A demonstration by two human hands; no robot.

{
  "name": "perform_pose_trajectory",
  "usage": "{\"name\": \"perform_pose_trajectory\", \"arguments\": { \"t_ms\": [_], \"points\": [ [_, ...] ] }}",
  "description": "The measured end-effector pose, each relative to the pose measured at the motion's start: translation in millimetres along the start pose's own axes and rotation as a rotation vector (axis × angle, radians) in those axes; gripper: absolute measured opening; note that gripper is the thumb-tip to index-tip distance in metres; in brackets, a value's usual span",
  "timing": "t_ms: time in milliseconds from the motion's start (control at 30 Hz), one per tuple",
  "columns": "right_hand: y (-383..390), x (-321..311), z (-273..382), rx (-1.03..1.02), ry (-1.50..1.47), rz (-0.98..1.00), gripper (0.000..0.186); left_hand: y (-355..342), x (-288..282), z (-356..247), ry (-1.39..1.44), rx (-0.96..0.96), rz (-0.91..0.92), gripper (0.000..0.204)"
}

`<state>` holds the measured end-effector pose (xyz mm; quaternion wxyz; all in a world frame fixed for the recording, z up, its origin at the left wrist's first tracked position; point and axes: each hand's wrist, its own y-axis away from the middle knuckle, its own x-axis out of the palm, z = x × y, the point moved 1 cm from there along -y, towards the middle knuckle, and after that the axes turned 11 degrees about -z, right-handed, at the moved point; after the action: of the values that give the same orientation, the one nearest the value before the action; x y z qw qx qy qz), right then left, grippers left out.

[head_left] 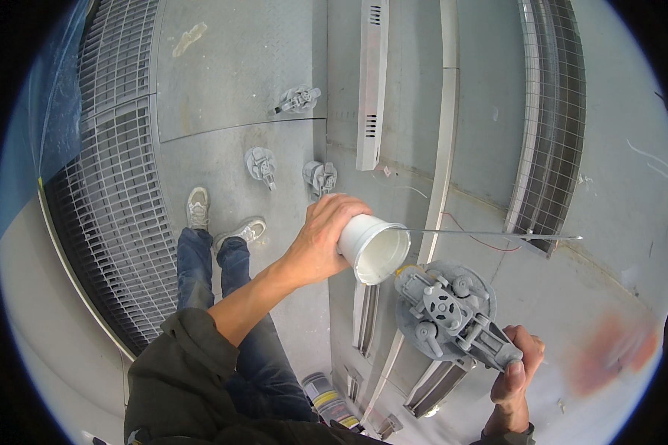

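A white plastic cup [355, 236] is in my left hand [325, 236], its fingers wrapped round the outside. The cup tilts with its mouth toward the right, and a whitish coating shows inside. A thin metal rod [497, 234] sticks out of the mouth to the right. My right hand [519, 365] grips the end of a lever on a grey round-based clamp-like device [445, 308], thumb on top. This device has a disc behind it, a slotted round hub and small side levers. It lies below and right of the cup; whether its disc touches the wall I cannot tell.
Several similar grey devices stand on the floor ahead, one of them here [260, 165]. A metal floor grating [119, 215] runs along the left. Rails and a wire-mesh guard [557, 111] line the grey wall at right. A can [326, 399] stands near my legs.
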<state>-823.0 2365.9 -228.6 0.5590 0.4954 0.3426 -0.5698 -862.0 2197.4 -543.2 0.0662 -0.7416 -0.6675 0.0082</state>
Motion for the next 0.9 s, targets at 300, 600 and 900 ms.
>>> {"name": "perform_pose_trajectory", "arguments": {
  "t_ms": [300,600,900],
  "points": [
    [0,2,-5,0.018,-0.009,0.003,0.058,-2,1,0,0.012,-0.006,-0.002,0.065],
    [-2,6,-5,-0.003,0.031,-0.020,0.058,0,3,4,-0.001,-0.020,0.008,0.067],
    [6,5,-22,0.014,0.070,-0.038,0.071,2,6,9,0.005,-0.022,0.000,0.069]
  ]
}}
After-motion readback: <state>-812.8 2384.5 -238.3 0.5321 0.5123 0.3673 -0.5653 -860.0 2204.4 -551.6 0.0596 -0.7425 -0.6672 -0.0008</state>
